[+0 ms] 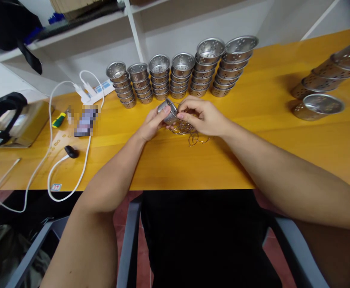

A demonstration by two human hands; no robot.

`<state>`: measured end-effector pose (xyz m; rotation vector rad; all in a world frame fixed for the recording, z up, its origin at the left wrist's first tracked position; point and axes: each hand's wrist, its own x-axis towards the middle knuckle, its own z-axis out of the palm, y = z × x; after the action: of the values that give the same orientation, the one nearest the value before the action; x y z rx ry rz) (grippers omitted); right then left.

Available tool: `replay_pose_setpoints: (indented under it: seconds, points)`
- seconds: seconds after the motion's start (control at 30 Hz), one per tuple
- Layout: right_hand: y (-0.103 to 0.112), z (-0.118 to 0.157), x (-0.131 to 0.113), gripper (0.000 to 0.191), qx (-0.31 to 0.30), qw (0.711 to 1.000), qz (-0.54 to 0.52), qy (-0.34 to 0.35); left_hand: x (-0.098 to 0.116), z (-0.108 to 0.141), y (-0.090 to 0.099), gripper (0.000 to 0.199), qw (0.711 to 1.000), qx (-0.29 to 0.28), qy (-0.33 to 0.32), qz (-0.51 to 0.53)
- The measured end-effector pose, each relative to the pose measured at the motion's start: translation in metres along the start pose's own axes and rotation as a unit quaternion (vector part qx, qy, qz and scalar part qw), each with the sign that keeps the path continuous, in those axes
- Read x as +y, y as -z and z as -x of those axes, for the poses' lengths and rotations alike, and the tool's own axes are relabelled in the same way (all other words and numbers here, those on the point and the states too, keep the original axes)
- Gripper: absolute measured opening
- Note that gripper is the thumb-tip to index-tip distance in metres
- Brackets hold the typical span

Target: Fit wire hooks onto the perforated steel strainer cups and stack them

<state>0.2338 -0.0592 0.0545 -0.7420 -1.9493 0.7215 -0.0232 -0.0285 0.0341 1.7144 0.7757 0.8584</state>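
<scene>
My left hand is closed around a small perforated metal cup, tilted on its side above the table. Close against the cup's right rim, my right hand pinches a thin metal wire ring between thumb and fingers. A loose heap of similar wire rings lies on the table under both hands, partly hidden by them. Behind the hands stands a row of stacked perforated metal cups.
At right, a leaning stack of cups stands behind a single cup. A phone, a black mouse-like object, white cables, a power strip and headphones are at left. The table's front edge is near my body.
</scene>
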Motion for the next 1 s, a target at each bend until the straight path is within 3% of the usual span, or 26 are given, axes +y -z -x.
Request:
replay_pose_setpoints:
  seconds: [0.2,0.33,0.5,0.67,0.83,1.0]
  points:
    - [0.016,-0.006,0.001,0.081,0.045,0.991,-0.113,-0.063,0.003,0.003,-0.004,0.099,0.999,-0.026,-0.013,-0.026]
    - [0.023,-0.005,0.008,0.084,0.032,0.988,-0.130,-0.082,-0.009,-0.001,-0.008,0.099,0.999,-0.001,-0.023,-0.026]
    - [0.011,0.001,0.025,0.084,0.015,0.994,-0.045,-0.095,-0.030,-0.012,0.005,0.095,0.996,0.086,-0.005,-0.019]
    - [0.013,0.006,0.037,0.062,0.025,0.990,0.136,-0.036,-0.039,-0.018,0.012,0.100,0.989,0.147,-0.012,-0.028]
    - [0.014,0.008,0.036,0.062,0.055,0.983,0.168,-0.043,-0.061,-0.026,0.015,0.109,0.985,0.122,-0.107,-0.056]
    - [0.006,0.009,0.026,0.089,0.065,0.988,0.134,-0.032,-0.067,-0.026,0.013,0.112,0.980,0.056,-0.164,-0.099]
